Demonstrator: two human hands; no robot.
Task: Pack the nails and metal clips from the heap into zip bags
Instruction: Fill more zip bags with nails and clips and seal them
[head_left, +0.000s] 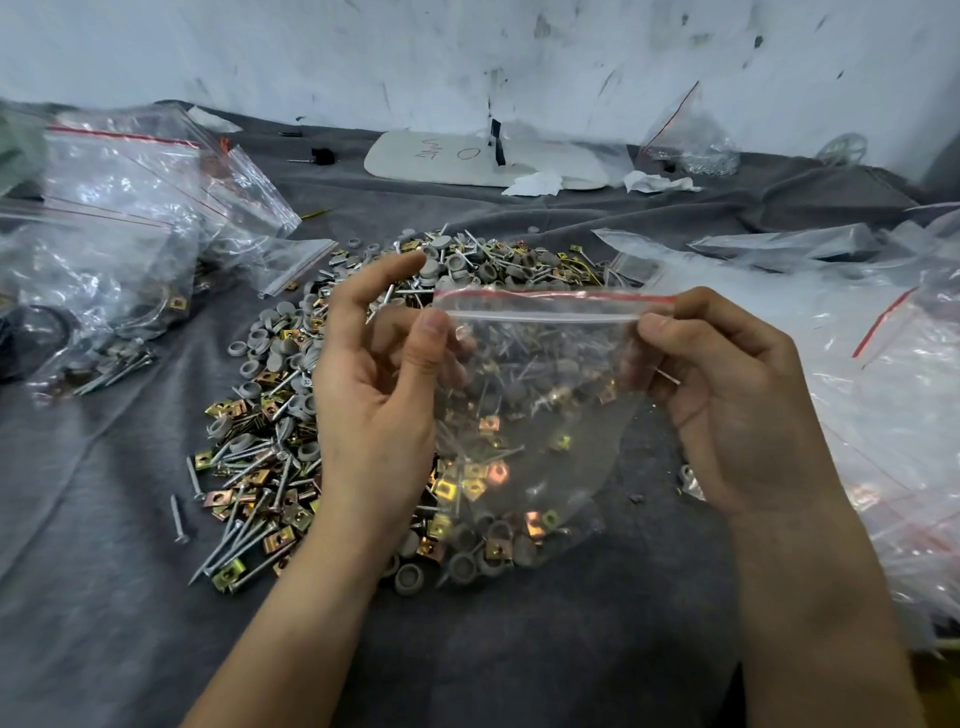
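A clear zip bag (540, 374) with a red strip along its top hangs in the air above the heap. My left hand (379, 395) pinches its top left corner with thumb and fingers. My right hand (727, 395) pinches its top right corner. The bag looks empty; the heap shows through it. The heap (270, 441) of nails, gold metal clips and grey round caps lies on the grey cloth under and left of the bag. A nail (387, 299) shows near my left fingers; whether they hold it I cannot tell.
Filled and empty zip bags (114, 218) are piled at the left. More clear bags (893, 374) lie at the right. A white board (447, 161) and crumpled paper lie at the back near the wall. Grey cloth (104, 519) covers the surface.
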